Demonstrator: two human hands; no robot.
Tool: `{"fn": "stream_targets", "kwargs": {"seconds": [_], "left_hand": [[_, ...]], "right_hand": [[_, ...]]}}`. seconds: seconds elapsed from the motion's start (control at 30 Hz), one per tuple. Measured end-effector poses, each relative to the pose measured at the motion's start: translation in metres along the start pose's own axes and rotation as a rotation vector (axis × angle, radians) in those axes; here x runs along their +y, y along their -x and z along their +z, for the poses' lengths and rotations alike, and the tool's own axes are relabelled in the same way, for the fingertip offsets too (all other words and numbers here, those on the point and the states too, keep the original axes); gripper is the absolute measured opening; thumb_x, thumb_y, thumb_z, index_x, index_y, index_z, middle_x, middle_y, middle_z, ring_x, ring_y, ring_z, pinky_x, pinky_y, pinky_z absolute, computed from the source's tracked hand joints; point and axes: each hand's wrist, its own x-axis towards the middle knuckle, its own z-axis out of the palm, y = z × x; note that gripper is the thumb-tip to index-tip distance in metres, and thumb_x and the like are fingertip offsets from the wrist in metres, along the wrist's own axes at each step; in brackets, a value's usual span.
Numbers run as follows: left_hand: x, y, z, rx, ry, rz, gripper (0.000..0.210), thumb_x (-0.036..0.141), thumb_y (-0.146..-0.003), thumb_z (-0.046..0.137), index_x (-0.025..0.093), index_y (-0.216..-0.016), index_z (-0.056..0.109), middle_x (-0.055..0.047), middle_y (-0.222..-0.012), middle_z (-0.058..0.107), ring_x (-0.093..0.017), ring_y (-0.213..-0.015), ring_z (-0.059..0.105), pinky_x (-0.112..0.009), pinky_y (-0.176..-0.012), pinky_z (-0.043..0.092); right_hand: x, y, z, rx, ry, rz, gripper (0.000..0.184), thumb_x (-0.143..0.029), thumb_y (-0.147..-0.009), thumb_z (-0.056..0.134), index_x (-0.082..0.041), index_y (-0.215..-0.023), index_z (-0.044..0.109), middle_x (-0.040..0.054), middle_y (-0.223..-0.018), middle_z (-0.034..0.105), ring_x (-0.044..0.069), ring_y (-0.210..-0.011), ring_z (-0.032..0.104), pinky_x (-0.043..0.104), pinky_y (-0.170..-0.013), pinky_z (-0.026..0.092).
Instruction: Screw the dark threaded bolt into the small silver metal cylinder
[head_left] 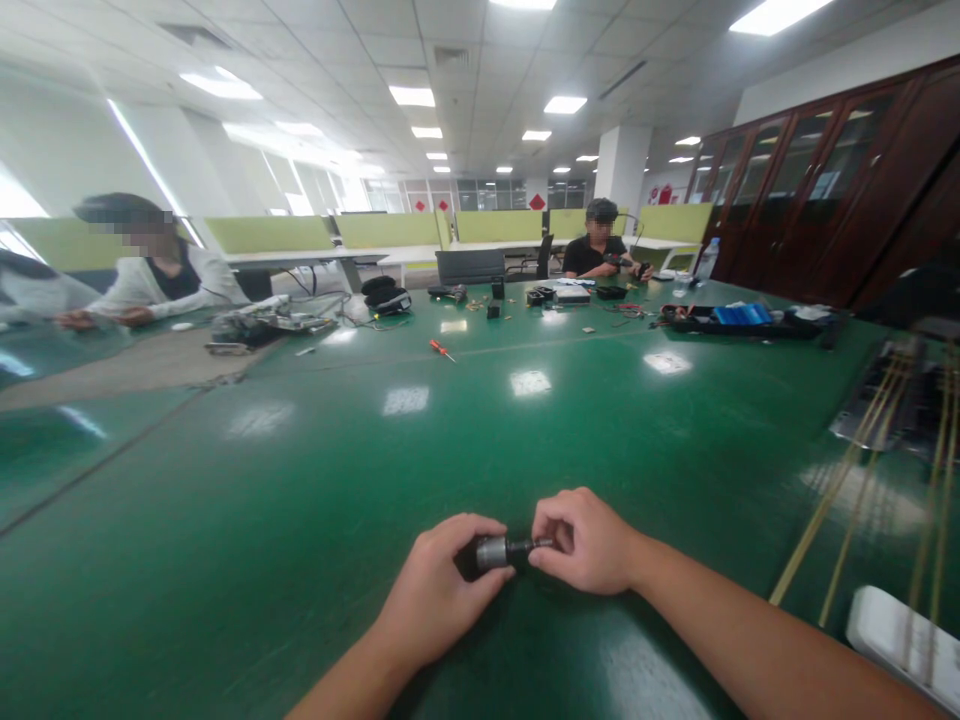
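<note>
Low over the green tabletop [360, 460], a black-and-silver cylindrical part [493, 553] lies roughly level between my hands. It narrows to a dark stem on the right; its exact kind I cannot make out. My left hand [442, 580] wraps the wider body, thumb below and fingers above, hiding its left end. The fingers of my right hand [585, 540] pinch the thin tip of the stem, partly covering it.
An orange-handled screwdriver [442, 350] lies farther up the table. Black parts and a long tray [742, 320] sit at the far side, where a person [600, 245] works. Another person [161, 265] sits at left. Thin rods [840, 490] and a white object [892, 640] are at right.
</note>
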Motion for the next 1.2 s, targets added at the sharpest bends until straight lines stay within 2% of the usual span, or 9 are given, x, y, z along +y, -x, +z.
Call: {"fn": "stream_targets", "kwargs": {"seconds": [0.23,1.2], "left_hand": [[-0.0005,-0.0007,0.0007,0.003,-0.003,-0.008,0.024,0.022,-0.074,0.073,0.025,-0.098,0.069,-0.001,-0.094,0.071,-0.020,-0.087,0.066,-0.031,-0.081,0.049],[-0.0003,-0.0011,0.0009,-0.021,-0.004,-0.032,0.025,0.019,-0.074,0.073,0.027,-0.097,0.068,0.003,-0.094,0.071,-0.018,-0.088,0.065,-0.029,-0.082,0.046]], "right_hand": [[0.0003,0.0002,-0.0005,0.000,-0.004,0.001,0.013,-0.023,-0.070,0.072,-0.019,-0.070,0.059,-0.0069,-0.050,0.052,0.009,-0.045,0.049,0.022,-0.051,0.034],[0.0020,-0.0002,0.0009,0.008,0.010,-0.021,0.012,-0.023,-0.071,0.071,-0.019,-0.070,0.059,-0.0073,-0.050,0.053,0.009,-0.045,0.050,0.021,-0.053,0.035]]}}
